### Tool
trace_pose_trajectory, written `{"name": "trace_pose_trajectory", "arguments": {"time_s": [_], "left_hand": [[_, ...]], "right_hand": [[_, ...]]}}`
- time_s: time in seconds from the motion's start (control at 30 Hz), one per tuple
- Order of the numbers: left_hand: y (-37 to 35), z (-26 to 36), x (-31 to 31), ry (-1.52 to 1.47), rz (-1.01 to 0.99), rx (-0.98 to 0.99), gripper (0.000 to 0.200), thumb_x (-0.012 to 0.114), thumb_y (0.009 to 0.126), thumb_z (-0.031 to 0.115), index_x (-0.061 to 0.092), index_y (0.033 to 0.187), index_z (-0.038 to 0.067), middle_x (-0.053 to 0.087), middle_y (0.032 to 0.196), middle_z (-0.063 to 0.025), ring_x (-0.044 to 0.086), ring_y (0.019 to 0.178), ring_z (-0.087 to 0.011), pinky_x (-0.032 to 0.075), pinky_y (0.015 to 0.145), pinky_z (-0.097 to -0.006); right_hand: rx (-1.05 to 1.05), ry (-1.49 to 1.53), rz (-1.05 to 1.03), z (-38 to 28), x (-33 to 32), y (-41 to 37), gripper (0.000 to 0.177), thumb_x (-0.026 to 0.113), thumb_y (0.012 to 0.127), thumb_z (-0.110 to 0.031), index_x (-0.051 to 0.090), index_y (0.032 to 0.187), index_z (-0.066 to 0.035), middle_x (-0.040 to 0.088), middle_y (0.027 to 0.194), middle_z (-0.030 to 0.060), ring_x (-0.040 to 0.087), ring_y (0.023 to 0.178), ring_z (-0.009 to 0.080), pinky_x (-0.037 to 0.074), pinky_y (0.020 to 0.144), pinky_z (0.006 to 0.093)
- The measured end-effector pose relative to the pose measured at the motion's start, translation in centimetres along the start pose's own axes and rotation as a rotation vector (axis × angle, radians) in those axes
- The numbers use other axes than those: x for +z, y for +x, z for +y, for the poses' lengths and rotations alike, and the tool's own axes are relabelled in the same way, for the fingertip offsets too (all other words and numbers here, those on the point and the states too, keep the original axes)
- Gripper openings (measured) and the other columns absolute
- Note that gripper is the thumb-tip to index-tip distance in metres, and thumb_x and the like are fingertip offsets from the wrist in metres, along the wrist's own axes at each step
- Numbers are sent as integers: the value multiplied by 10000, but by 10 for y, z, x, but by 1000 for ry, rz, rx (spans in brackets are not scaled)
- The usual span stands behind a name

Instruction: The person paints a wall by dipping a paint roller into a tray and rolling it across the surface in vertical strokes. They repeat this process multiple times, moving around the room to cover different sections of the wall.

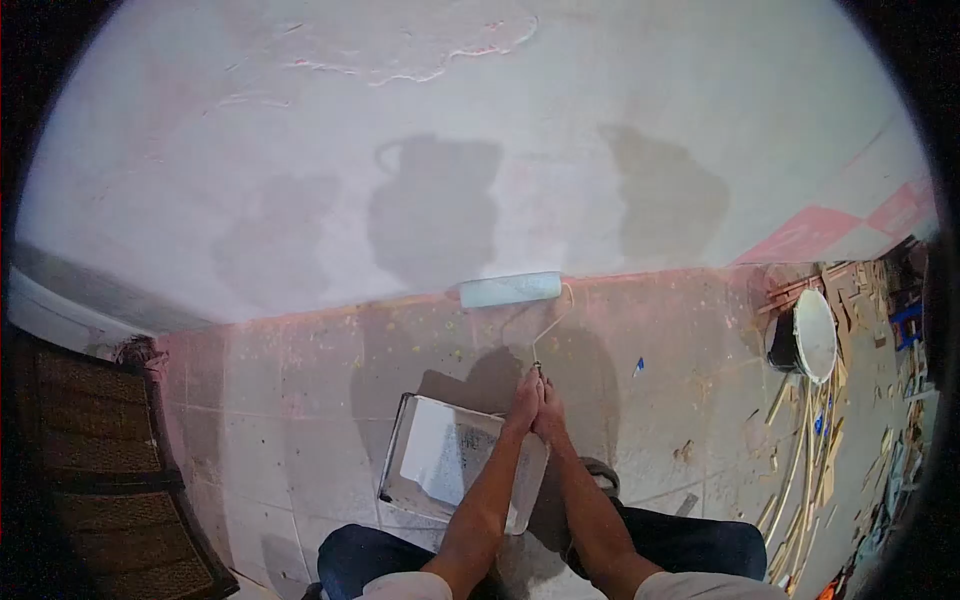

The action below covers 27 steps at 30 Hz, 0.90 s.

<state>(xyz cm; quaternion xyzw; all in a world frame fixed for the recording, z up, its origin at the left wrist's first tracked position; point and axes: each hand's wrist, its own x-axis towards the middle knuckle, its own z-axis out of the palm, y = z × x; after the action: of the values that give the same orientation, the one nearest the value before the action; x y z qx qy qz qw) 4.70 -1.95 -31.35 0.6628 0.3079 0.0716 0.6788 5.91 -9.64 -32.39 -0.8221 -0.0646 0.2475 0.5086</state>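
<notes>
Both of my hands close together around the handle of a paint roller. My left hand and my right hand press side by side, with the grip mostly hidden inside them. From there the thin bent wire frame runs up to the paint roller, whose pale, wet-looking sleeve lies sideways along the foot of the wall. Beneath my left forearm sits a paint tray holding white paint, partly covered by the arm.
A dark bucket with a whitish top stands at the right, among wood strips and scraps. A dark woven-panel piece of furniture is at the left. The tiled floor has paint specks. Pink patches show on the wall.
</notes>
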Motion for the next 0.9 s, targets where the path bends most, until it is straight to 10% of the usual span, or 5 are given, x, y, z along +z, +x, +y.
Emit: {"name": "trace_pose_trajectory", "arguments": {"time_s": [0.13,0.23,0.9], "left_hand": [[28,-58,-8,147,-44,98,500,388,1075,383,579,1300,-20,617,1177,-209,590,1117,-309,456,974,-408],[16,-16,-7,-15,-94,-25,506,378,1072,374,579,1295,-34,613,1208,-264,593,1128,-362,453,984,-430],[1,48,-16,-349,-160,-10,491,409,1089,369,567,1333,-28,619,1213,-122,567,1126,-196,435,1002,-342]], "right_hand": [[-371,-240,12,34,14,8,652,360,1074,-463,397,1499,31,369,1549,301,353,1446,439,291,1188,454],[9,60,5,0,1,1,660,407,1061,-463,397,1503,28,377,1550,293,371,1438,438,309,1178,456],[-180,123,98,-63,-12,-16,563,429,1070,-355,425,1501,7,391,1556,269,355,1467,390,331,1166,448]]}}
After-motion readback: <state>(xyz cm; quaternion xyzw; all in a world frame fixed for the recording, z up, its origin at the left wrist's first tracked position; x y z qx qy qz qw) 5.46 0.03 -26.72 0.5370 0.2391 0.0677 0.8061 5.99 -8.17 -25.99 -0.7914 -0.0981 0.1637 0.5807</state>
